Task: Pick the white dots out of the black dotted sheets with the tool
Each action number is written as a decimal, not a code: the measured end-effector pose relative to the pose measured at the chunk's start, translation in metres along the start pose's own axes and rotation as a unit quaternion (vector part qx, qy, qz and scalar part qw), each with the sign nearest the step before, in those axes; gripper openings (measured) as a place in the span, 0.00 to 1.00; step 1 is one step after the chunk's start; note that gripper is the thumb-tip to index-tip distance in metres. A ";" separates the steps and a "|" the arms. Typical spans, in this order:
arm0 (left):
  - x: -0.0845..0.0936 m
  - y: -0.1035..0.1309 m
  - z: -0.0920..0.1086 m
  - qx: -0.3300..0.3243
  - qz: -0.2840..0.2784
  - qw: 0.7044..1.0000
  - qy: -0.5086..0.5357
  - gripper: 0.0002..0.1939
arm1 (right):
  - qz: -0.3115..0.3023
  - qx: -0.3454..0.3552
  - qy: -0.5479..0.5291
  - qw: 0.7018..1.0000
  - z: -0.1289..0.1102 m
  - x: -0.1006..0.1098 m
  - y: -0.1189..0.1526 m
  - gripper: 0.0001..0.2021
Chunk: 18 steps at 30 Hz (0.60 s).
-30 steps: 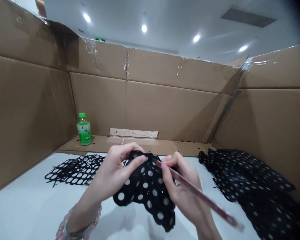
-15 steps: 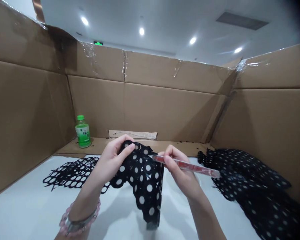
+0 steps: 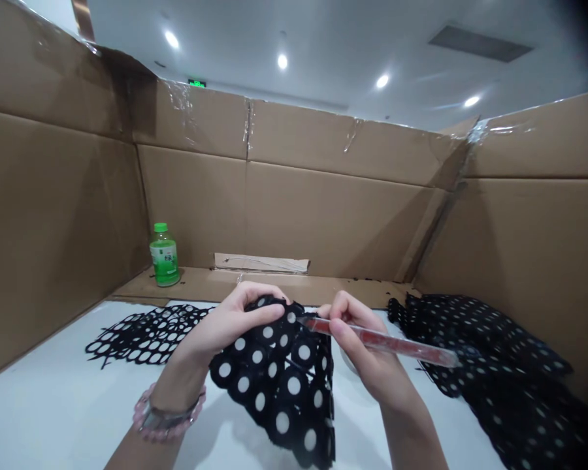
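Observation:
My left hand [image 3: 242, 320] pinches the upper edge of a limp black sheet with white round dots [image 3: 282, 385] between thumb and fingers. The sheet hangs down over the white table, with a few small gaps in its middle. In my right hand [image 3: 360, 343] is a slim red pen-shaped tool [image 3: 411, 349] in a clear covering, held between thumb and fingers. Its narrow tip reaches the sheet's upper right part, close to my left thumb. Whether the tip goes through the sheet, I cannot tell.
Black netting with large round holes [image 3: 151, 333] lies on the white table [image 3: 44, 405] at left. A heap of dotted black sheets [image 3: 500, 365] covers the right side. A green bottle [image 3: 164, 258] stands at the back left. Cardboard walls [image 3: 323, 209] enclose the table.
Both hands have shifted a little to the right and down with the sheet and the tool. The sheet now spreads wider and faces me more. Both grips stay closed.

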State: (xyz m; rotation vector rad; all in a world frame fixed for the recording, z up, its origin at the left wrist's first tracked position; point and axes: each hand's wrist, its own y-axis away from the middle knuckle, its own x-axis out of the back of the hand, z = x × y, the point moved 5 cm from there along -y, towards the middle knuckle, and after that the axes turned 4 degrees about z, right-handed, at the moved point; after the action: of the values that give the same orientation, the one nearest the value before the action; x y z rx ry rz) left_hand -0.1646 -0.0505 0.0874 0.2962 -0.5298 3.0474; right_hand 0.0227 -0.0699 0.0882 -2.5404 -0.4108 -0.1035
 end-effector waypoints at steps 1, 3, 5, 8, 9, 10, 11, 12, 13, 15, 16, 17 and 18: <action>0.001 0.001 0.003 -0.017 0.004 1.000 -0.013 0.08 | 0.001 -0.003 0.009 1.000 0.000 0.000 0.000 0.12; 0.002 0.003 0.010 -0.051 -0.004 0.998 -0.040 0.06 | -0.004 -0.010 0.022 1.000 0.001 0.000 0.000 0.12; 0.002 0.006 0.016 -0.075 -0.020 0.995 -0.057 0.07 | -0.016 -0.017 0.025 0.999 0.001 -0.001 0.001 0.12; 0.002 0.009 0.020 -0.072 -0.037 0.994 -0.070 0.07 | -0.023 -0.022 0.016 0.999 0.001 -0.002 0.002 0.13; 0.002 0.010 0.021 -0.067 -0.039 0.994 -0.074 0.07 | -0.025 -0.025 0.011 0.999 0.001 -0.002 0.002 0.13; 0.002 0.010 0.021 -0.062 -0.040 0.994 -0.077 0.07 | -0.028 -0.029 0.005 0.999 0.001 -0.002 0.002 0.13; 0.002 0.010 0.022 -0.059 -0.040 0.994 -0.078 0.07 | -0.031 -0.033 -0.001 0.999 0.002 -0.003 0.002 0.13; 0.002 0.010 0.022 -0.058 -0.041 0.995 -0.077 0.07 | -0.033 -0.036 -0.007 0.999 0.002 -0.003 0.003 0.13; 0.002 0.010 0.023 -0.058 -0.044 0.995 -0.073 0.07 | -0.036 -0.037 -0.014 0.999 0.003 -0.003 0.002 0.13; 0.002 0.010 0.023 -0.059 -0.048 0.995 -0.060 0.07 | -0.040 -0.037 -0.029 0.998 0.004 -0.003 0.002 0.13; 0.002 0.010 0.023 -0.060 -0.048 0.996 -0.053 0.06 | -0.042 -0.036 -0.036 0.998 0.004 -0.003 0.002 0.13; 0.002 0.010 0.022 -0.061 -0.045 0.996 -0.046 0.06 | -0.044 -0.035 -0.042 0.998 0.004 -0.004 0.002 0.13; 0.003 0.010 0.022 -0.063 -0.043 0.996 -0.042 0.06 | -0.043 -0.034 -0.045 0.997 0.005 -0.004 0.001 0.13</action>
State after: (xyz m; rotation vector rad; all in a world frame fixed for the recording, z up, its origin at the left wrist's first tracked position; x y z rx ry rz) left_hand -0.1639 -0.0673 0.1048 0.4315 -0.6903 2.9137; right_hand 0.0197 -0.0694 0.0829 -2.6016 -0.5616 -0.0371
